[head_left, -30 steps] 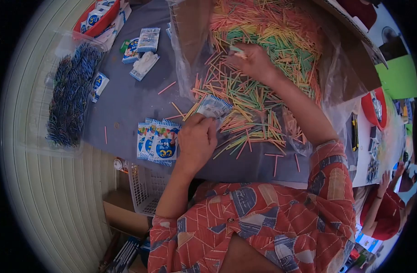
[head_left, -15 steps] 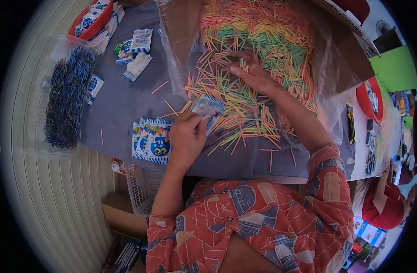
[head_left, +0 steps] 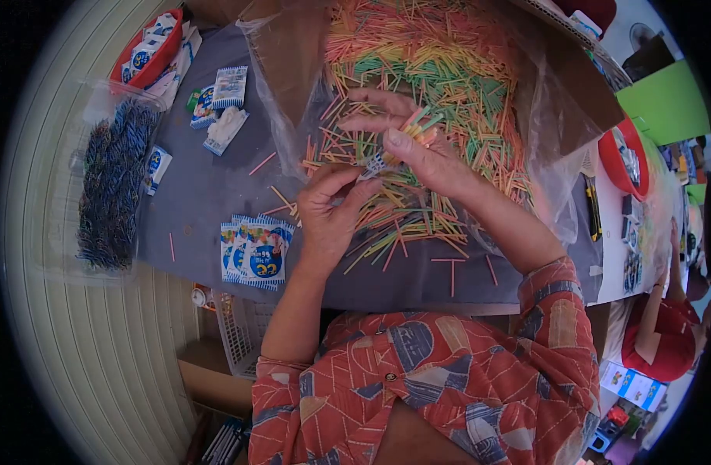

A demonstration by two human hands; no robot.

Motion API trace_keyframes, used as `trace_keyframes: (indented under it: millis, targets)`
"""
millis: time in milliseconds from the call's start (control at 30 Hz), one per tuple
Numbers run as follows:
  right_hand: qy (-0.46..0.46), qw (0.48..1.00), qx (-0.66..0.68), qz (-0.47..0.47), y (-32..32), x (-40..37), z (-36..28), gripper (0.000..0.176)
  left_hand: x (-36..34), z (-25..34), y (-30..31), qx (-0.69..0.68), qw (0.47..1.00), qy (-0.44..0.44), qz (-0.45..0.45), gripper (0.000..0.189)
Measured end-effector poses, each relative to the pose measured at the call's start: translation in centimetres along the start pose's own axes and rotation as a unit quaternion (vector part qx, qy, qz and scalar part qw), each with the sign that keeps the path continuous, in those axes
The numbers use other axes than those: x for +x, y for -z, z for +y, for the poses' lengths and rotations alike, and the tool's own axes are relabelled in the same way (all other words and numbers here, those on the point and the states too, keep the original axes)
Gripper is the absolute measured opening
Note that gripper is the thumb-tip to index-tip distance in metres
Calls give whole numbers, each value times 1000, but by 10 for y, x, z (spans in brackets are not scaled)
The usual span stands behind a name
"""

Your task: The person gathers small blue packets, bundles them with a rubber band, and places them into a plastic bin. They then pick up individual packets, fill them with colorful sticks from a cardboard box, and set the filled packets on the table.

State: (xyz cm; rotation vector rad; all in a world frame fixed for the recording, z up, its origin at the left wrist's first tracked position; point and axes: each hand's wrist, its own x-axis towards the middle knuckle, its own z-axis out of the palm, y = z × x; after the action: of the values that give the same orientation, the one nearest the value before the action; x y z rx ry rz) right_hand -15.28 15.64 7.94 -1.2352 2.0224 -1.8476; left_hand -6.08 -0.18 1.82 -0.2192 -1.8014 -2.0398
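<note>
Blue and white, one small packet [head_left: 377,164] is pinched in the left hand [head_left: 328,213], between thumb and finger. The right hand [head_left: 441,164] holds a little bunch of sticks [head_left: 422,122] just beside it. A big stick pile [head_left: 425,54] lies on the far side. Flat packs [head_left: 264,254] overlap on the worktop [head_left: 183,221], near left.

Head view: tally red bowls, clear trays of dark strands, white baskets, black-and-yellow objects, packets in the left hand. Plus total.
Red bowls: 2
Clear tray of dark strands: 1
White basket: 1
Black-and-yellow object: 1
Packet in the left hand: 1
Total: 6
</note>
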Motion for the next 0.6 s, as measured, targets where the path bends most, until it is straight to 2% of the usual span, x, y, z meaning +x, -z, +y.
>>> trace_keyframes:
  millis: [33,100,167,200,233,267,300,400,467,533,567,600]
  targets:
    - [-2,1000,8,-1,0,-3,7,46,3,-4,-3,-8,1000,-22,-20,18]
    - [-5,1000,14,-2,5,-5,10,46,10,-15,-7,-18,999,-6,-33,19]
    - [-11,999,-33,-37,13,-2,5,67,14,-24,-12,-29,999,7,-45,20]
    - [-9,999,-35,-39,14,0,2,67,14,-26,-16,-92,994,53,-33,22]
    - [-28,999,26,13,14,1,-2,70,15,-28,-19,-155,983,100,-20,23]
    - [-48,993,88,63,13,2,-6,72,16,-28,-20,-156,983,99,-18,23]
    - [-49,993,87,61,13,3,-9,72,16,-26,-21,-189,974,119,-24,26]
    - [-40,986,140,85,7,-1,-12,62,9,-16,-21,-216,965,139,-52,30]
    - [-48,996,77,6,-7,-13,-10,52,-7,-7,-19,-206,967,135,-67,32]
    - [-50,994,92,-12,-29,-29,-8,45,-33,2,-19,-172,977,77,-100,33]
    - [-58,990,126,-21,-39,-37,-6,45,-47,1,-6,-86,985,99,-110,30]
    - [-65,985,159,-28,-44,-40,-5,45,-57,11,6,-85,985,100,-109,30]
